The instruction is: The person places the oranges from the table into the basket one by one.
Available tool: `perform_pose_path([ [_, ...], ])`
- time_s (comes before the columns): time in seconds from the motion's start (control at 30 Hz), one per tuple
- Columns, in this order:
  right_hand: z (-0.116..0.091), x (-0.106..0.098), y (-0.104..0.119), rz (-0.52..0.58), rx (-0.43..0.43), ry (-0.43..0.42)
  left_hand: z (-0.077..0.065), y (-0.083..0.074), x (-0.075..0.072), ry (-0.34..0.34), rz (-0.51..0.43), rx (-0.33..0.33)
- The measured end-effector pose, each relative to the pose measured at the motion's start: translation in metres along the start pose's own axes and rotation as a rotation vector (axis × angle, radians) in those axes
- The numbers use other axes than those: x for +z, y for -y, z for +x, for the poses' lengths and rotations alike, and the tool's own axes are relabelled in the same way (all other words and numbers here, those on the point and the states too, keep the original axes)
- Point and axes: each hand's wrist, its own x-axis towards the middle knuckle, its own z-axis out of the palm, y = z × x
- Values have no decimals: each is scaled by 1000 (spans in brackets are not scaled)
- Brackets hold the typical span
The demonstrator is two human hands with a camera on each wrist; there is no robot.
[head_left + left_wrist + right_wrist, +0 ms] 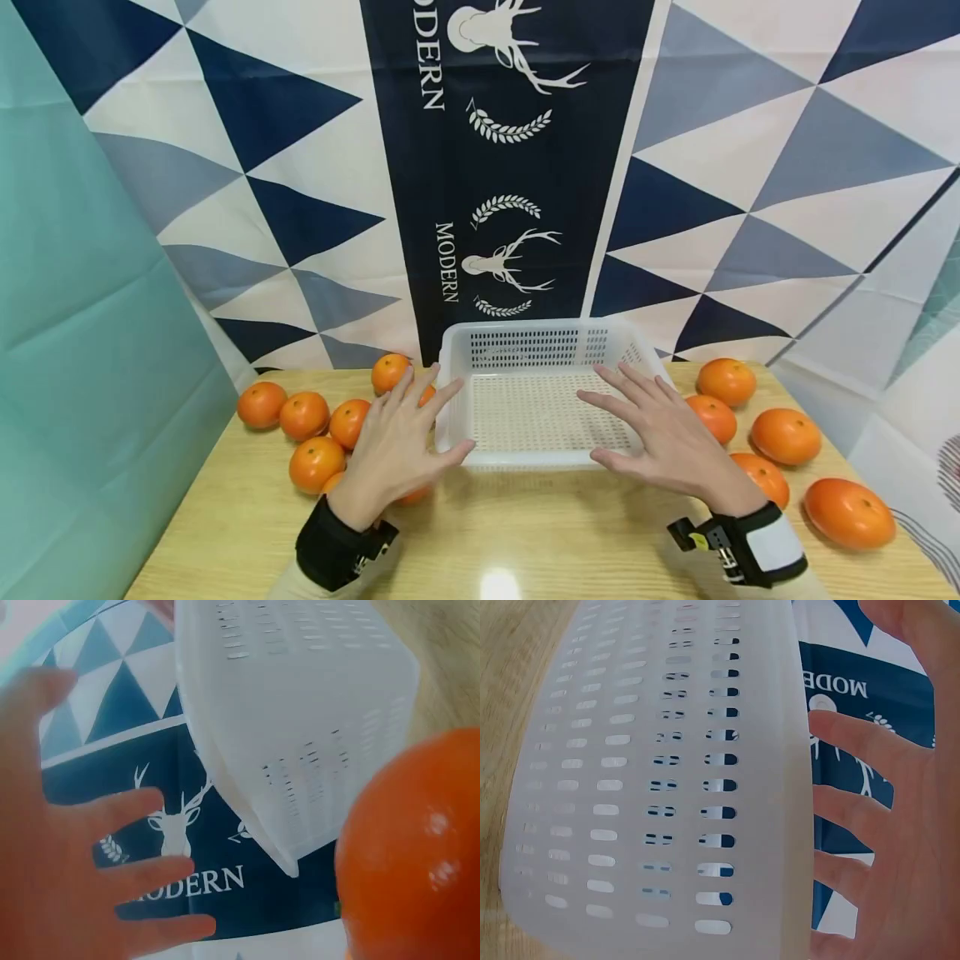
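White perforated basket [540,400] is sitting at the table's [525,533] far edge, centre, w/ oranges lying along both side edges. Left hand [397,446] is hovering, fingers spread, at the basket's left wall, over one orange [414,495]. Right hand [663,437] is hovering likewise, fingers spread, at its right wall, gripping nothing.

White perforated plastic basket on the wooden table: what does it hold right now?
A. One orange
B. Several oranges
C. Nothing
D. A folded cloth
C: the white perforated plastic basket shows only its bare slotted floor in the head view, while the oranges lie on the wooden table at either side.
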Motion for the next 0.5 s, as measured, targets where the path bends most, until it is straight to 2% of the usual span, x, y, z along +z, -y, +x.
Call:
perform_pose_path([
  [0.1, -1, -2, 0, 3, 6, -4, 5, -1, -1, -58, -59, -36],
  [0.2, -2, -3, -1, 6, 4, 6, 8, -1, 3, -88, -148, -87],
  [0.37, -1, -1, -2, 9, -9, 18, 10, -8, 11, -88, -355, -201],
  [0.5, 0, 0, -1, 17, -21, 16, 11, -13, 20, -105, -469, -232],
])
